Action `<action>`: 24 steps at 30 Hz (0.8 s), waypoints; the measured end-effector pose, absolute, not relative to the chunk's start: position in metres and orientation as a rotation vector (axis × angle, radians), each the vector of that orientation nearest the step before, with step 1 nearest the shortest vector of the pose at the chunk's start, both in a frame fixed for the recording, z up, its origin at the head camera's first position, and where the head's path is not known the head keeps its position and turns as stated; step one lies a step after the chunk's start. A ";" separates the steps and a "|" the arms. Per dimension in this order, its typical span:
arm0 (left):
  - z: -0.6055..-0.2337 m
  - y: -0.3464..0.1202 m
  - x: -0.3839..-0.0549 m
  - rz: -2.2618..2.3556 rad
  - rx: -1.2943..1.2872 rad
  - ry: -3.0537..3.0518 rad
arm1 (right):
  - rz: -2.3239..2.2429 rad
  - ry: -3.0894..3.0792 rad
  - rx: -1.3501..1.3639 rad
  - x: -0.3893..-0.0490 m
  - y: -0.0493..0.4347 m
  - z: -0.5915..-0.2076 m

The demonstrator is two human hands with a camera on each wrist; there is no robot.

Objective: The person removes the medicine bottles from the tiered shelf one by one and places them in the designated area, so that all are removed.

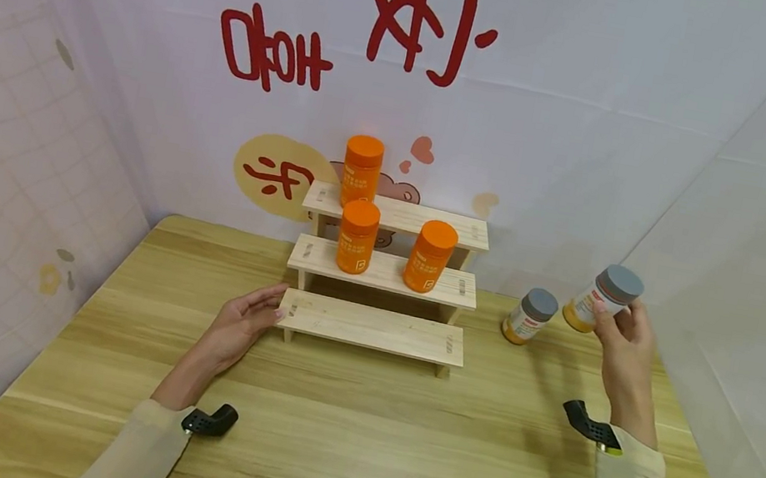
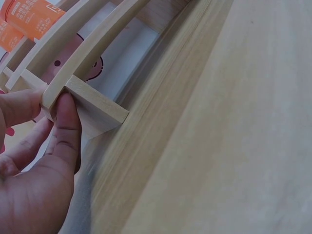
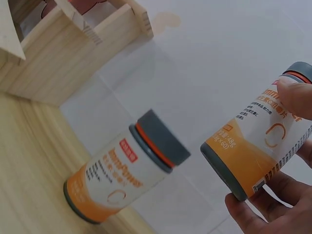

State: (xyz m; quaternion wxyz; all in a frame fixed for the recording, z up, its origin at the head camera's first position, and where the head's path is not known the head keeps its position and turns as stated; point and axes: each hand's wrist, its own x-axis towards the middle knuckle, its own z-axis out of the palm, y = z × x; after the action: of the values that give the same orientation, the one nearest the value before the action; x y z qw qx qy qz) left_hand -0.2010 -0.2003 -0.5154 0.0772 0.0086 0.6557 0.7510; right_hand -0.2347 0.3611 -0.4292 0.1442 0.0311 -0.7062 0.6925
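My left hand [image 1: 238, 333] pinches the left end of the lowest step of a three-step wooden rack [image 1: 376, 327]; in the left wrist view the thumb lies over the board and a finger [image 2: 67, 126] under it. My right hand [image 1: 627, 347] grips a grey-capped supplement bottle [image 3: 258, 139] with a white and orange label, raised and tilted above the table. A second grey-capped bottle [image 1: 529, 318] stands on the table to its left. Orange bottles stand on the rack: one [image 1: 360, 176] on the top step, two [image 1: 357, 239] [image 1: 429, 259] on the middle step.
The rack stands on a wood-grain table [image 1: 348, 445], near the white back wall [image 1: 585, 121] printed with red characters and small drawings. White sheeting also borders the table on the left and right. The lowest step bears no bottle.
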 end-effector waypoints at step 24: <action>-0.515 -0.200 -0.202 2.259 0.013 1.950 | 1.962 -2.257 -0.003 -0.243 0.392 -0.488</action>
State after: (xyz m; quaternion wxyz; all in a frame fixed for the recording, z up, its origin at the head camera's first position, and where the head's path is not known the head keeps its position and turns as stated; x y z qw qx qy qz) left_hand -0.2021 -0.2001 -0.5149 0.0785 0.0045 0.6513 0.7547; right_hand -0.2435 0.3923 -0.4875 0.0752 -0.0010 -0.7526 0.6542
